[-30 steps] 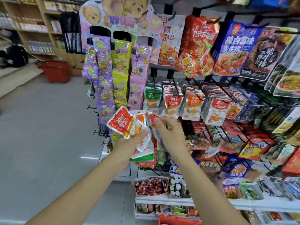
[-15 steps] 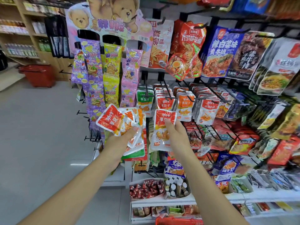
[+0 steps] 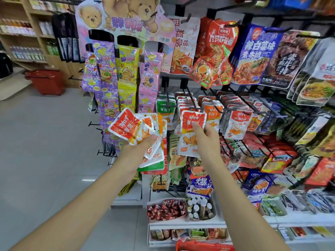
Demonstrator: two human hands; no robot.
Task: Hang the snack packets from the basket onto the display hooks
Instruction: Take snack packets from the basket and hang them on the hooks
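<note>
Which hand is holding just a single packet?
The right hand pinches one orange-topped packet; the left hand grips a fanned bunch.

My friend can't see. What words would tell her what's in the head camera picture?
In a shop, a person's right hand holds one orange-and-white snack packet up at the tip of a black display hook. The left hand grips a bunch of similar packets, and a red basket peeks in at the bottom edge.
</note>
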